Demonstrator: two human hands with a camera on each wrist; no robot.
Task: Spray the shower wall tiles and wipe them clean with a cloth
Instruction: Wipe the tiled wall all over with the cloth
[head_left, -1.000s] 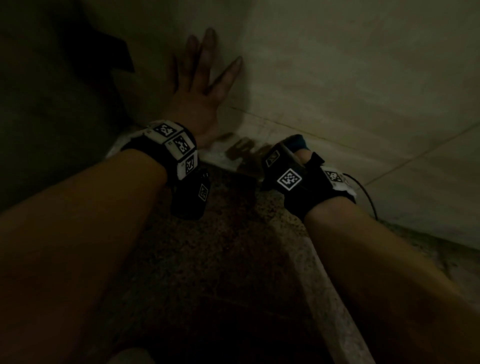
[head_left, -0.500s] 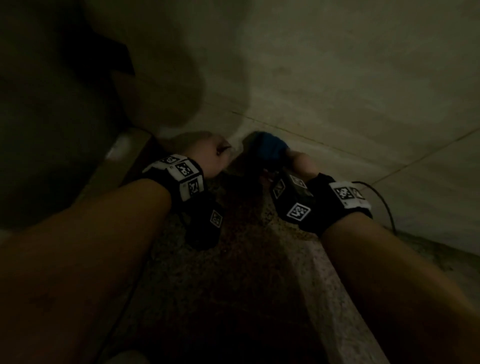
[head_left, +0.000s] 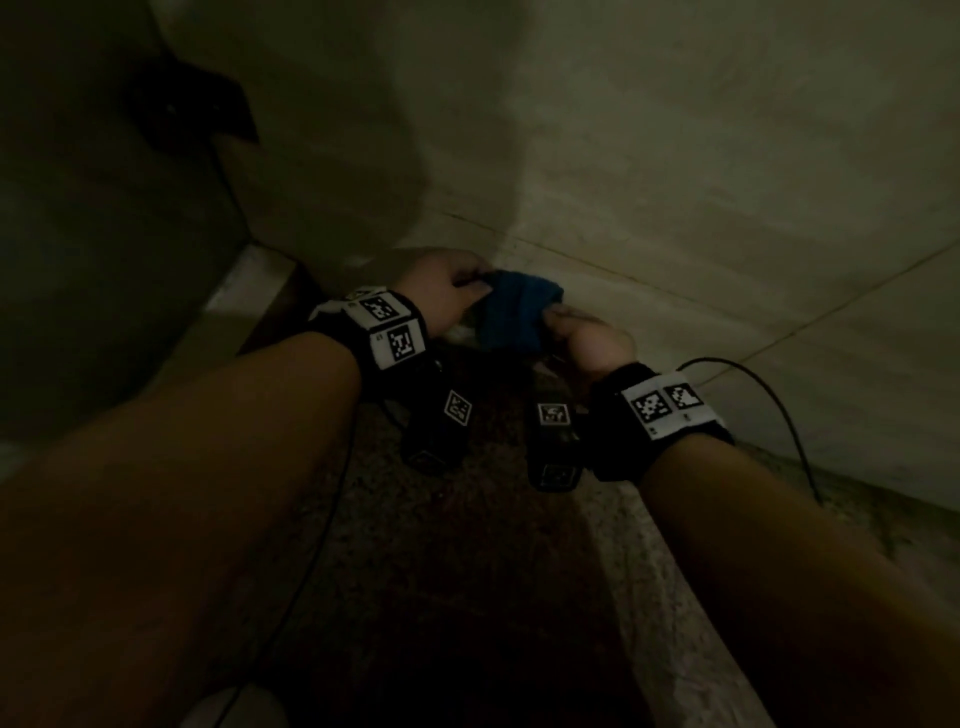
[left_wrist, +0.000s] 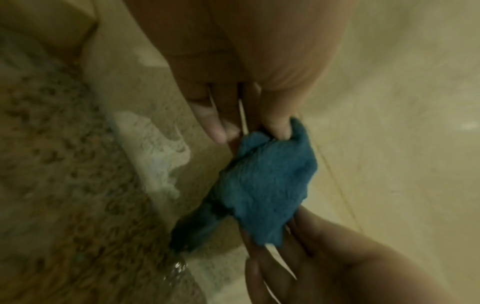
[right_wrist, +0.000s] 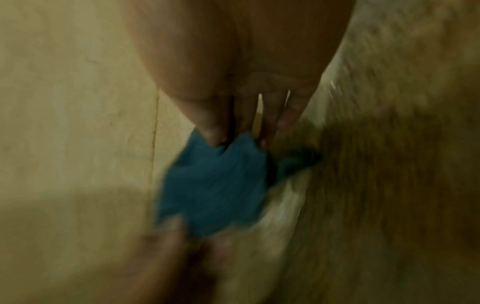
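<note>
A small blue cloth hangs stretched between my two hands, low in front of the beige wall tiles. My left hand pinches its left edge between thumb and fingers. My right hand pinches the opposite edge. The left wrist view shows the cloth with my left hand gripping its top and my right hand at its bottom. In the blurred right wrist view the cloth hangs from my right hand. No spray bottle is in view.
A speckled stone ledge runs below my arms, with a dark floor beside it. White foam lies on the ledge under the cloth. A black cable loops from my right wrist. A dark fitting sits on the left wall.
My left hand has come off the wall, where it lay flat, and dropped to take the cloth's edge. My right hand has lifted the cloth, and both hands now hold it spread between them.
</note>
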